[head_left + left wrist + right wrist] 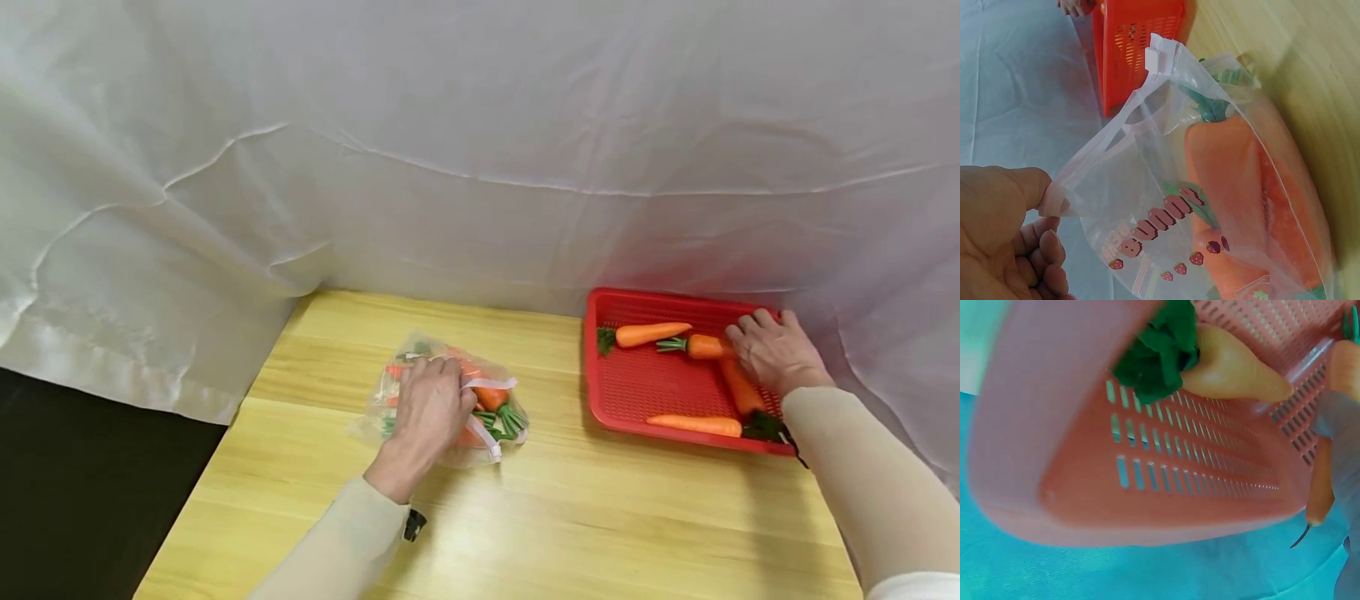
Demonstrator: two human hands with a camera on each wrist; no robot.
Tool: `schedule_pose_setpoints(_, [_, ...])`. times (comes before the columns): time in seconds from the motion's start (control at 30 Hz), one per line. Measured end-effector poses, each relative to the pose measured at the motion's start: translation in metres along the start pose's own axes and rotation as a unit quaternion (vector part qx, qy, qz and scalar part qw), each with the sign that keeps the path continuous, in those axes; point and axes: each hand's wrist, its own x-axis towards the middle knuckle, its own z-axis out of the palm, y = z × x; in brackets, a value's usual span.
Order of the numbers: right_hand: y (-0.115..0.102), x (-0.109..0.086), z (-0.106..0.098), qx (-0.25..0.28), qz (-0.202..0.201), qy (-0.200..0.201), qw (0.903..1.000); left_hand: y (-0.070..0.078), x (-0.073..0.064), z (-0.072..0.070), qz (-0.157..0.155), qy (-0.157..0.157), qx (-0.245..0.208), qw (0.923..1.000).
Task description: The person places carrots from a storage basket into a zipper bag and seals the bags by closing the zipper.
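My left hand (431, 404) pinches the rim of a clear zip bag (1147, 156) between thumb and fingers. The bag lies on the table with several carrots (1222, 169) inside. Its white slider (1155, 60) sits at one end of the zip, and the mouth gapes. On the right, my right hand (776, 350) reaches into a red plastic basket (592, 375). Its fingers (1335, 415) curl across a carrot (705, 346) with short green stems, whose thin tip shows past them in the right wrist view. Another carrot (741, 387) with dark leaves lies just below that hand.
Two more carrots lie in the basket, one carrot (652, 333) near the back left and one carrot (697, 425) along the front wall. Pale cloth (480, 233) hangs behind the wooden table (525, 533). A dark area (75, 483) borders the table's left edge.
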Motion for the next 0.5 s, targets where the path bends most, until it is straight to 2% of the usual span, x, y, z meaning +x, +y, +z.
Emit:
schedule_pose_setpoints(0.23, [-0.009, 0.002, -0.004, -0.026, -0.015, 0.019, 0.9994, -0.003, 0.007, 0.002, 0.0, -0.005, -0.008, 1.0])
schedule_pose_setpoints(0.5, [-0.009, 0.003, -0.02, -0.058, -0.029, 0.001, 0.9979, -0.005, 0.017, 0.004, -0.002, -0.005, -0.004, 1.0])
